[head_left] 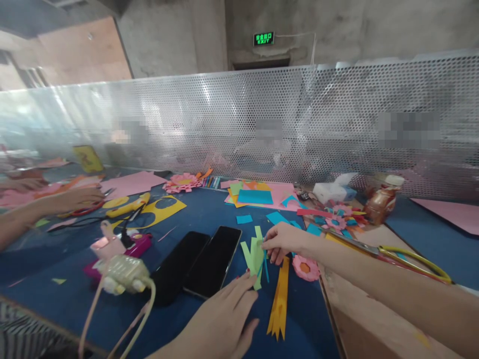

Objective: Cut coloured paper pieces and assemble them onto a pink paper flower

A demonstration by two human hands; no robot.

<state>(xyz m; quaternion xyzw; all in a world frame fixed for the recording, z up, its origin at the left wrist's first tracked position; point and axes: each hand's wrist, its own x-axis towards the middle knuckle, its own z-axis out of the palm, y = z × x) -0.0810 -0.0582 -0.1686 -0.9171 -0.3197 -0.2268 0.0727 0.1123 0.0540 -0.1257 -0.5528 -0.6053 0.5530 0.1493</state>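
Observation:
My left hand [228,314] lies low in the middle, fingers spread, its fingertips touching the lower end of some light green paper strips [255,257]. Above and to the right, my right hand [280,242] has its fingers pinched at the side of those strips, beside thin blue paper strips [266,267]; what it grips is too small to make out. Orange-yellow strips [280,304] lie fanned just below my right hand. A pink paper flower [306,267] sits under my right forearm's near side.
Two black phones [213,262] lie left of the strips. Plugs and cables [125,274] stand further left. Scissors [392,254] with yellow handles lie right. Another person's hand [75,199] works at far left. A perforated screen [209,129] runs behind.

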